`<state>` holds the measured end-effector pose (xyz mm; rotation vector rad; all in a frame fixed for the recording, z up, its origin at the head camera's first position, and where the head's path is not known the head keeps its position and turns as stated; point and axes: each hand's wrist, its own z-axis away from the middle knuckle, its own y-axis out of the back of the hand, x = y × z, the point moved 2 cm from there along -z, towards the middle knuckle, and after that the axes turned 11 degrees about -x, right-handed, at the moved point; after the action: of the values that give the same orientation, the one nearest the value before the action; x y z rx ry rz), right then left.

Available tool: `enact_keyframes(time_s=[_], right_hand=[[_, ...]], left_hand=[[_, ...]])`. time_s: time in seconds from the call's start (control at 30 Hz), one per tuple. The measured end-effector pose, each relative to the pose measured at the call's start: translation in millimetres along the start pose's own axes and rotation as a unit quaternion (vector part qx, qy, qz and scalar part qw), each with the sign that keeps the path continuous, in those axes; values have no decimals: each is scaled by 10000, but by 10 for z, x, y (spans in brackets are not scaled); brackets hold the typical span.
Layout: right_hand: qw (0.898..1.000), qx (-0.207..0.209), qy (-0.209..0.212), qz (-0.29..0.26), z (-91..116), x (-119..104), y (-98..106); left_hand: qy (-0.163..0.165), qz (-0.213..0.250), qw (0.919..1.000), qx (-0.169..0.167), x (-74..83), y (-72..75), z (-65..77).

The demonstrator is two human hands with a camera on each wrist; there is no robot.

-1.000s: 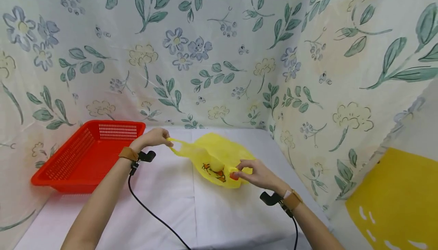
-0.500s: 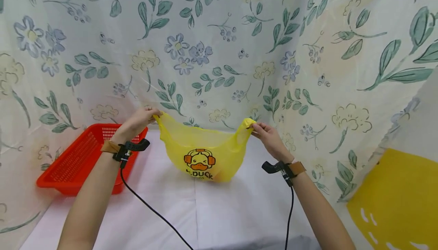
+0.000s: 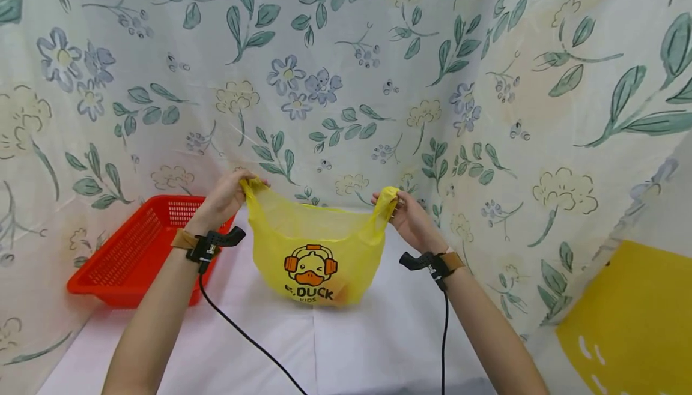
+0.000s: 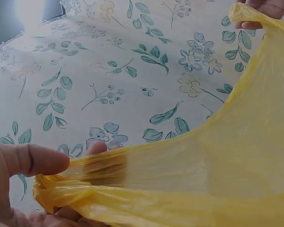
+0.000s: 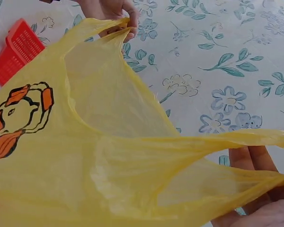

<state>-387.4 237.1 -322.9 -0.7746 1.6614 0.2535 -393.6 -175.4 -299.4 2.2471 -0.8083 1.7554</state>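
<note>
A thin yellow plastic bag [image 3: 351, 257] hangs upright between both hands, a winking duck in headphones printed on its front. My left hand [image 3: 224, 197] holds the left handle; in the left wrist view the thumb [image 4: 42, 160] presses the gathered plastic against the fingers. On the other side my right hand [image 3: 413, 218] grips the right handle, its fingers [image 5: 255, 163] passing behind the loop in the right wrist view. The mouth of the bag is spread between the handles. An orange-red shape shows faintly through the bag's lower right; the rest of the contents is hidden.
A red plastic basket [image 3: 89, 275] with slotted walls stands on the left, partly behind the left forearm. White cloth [image 3: 270, 341] covers the table. Floral curtains [image 3: 346, 83] hang behind and to the right. A yellow panel [image 3: 632, 311] is at the lower right. Black cables trail from both wrists.
A second ago the bag lay slumped, with the right hand low at its side near something red. Both hands then raised its handles; since then they have drawn slightly closer together.
</note>
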Motion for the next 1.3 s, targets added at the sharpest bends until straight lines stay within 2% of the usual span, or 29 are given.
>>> enact_keyframes(time_s=[0.17, 0.27, 0.37, 0.43, 0.53, 0.63, 0.73, 0.83, 0.87, 0.93, 1.0, 1.1, 1.17, 1.3], right_hand=[[9983, 414, 112, -405, -85, 35, -71], [9978, 485, 91, -438, -150, 51, -141], [9990, 419, -148, 54, -213, 81, -217], [9963, 448, -385, 623, -246, 111, -266], [9847, 574, -737, 1469, -290, 171, -353], [9732, 564, -984, 2000, -321, 234, -459], [9730, 340, -991, 2057, -366, 292, -593], [9753, -61, -894, 2020, -399, 336, -666], [9750, -226, -903, 2019, -404, 355, -676], [9698, -606, -903, 2183, -396, 388, -677], [9642, -720, -955, 2365, -378, 427, -667], [9631, -616, -926, 2452, -357, 484, -645], [9680, -335, -842, 2340, -342, 509, -623], [9764, 20, -608, 2073, -306, 532, -580]], left_hand=[[-213, 89, 9997, 52, -135, -42, -153], [-324, -244, 9992, 11, -216, -179, -265], [-395, -762, 9962, -171, -305, -371, -367], [-396, -1082, 9926, -383, -380, -494, -429], [-331, -1677, 9825, -742, -506, -675, -489], [-329, -2171, 9675, -1255, -638, -861, -524], [-469, -2569, 9462, -1913, -753, -1053, -546], [-631, -2725, 9367, -2108, -818, -1169, -586], [-676, -2697, 9372, -2107, -835, -1191, -601], [-683, -2549, 9433, -2013, -869, -1206, -635], [-669, -2327, 9496, -1992, -908, -1210, -658], [-493, -2188, 9553, -1924, -975, -1204, -663], [-341, -2193, 9574, -1845, -1017, -1182, -654], [88, -2279, 9557, -1858, -1089, -1094, -624]])
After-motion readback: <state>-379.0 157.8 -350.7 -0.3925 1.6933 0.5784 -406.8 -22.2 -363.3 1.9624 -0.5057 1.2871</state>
